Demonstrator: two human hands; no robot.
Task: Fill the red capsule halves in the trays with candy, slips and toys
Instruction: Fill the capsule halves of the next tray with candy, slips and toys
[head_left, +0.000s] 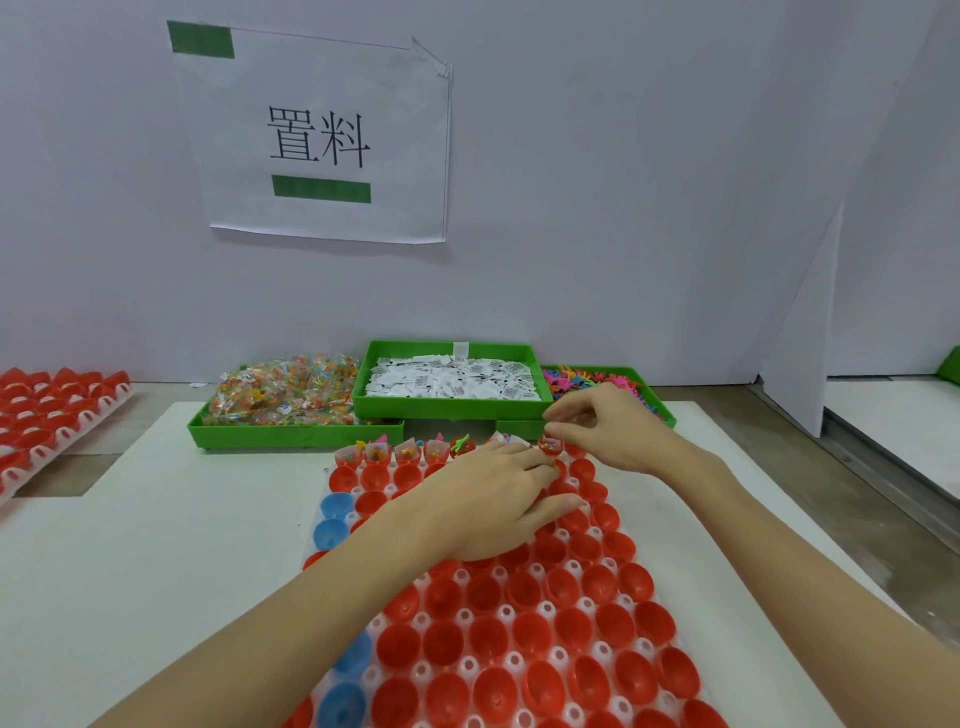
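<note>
A clear tray (470, 667) of red capsule halves (493, 639) lies nearest on the white board, with a few blue halves (340, 699) at its left edge. The left hand (485, 501) rests flat on the tray, fingers straight. Beyond it the right hand (605, 434) hovers over the far row with fingertips pinched together; what they hold is too small to tell. Farther back stand green bins of candy (288, 392), slips (452, 382) and toys (592, 382).
</note>
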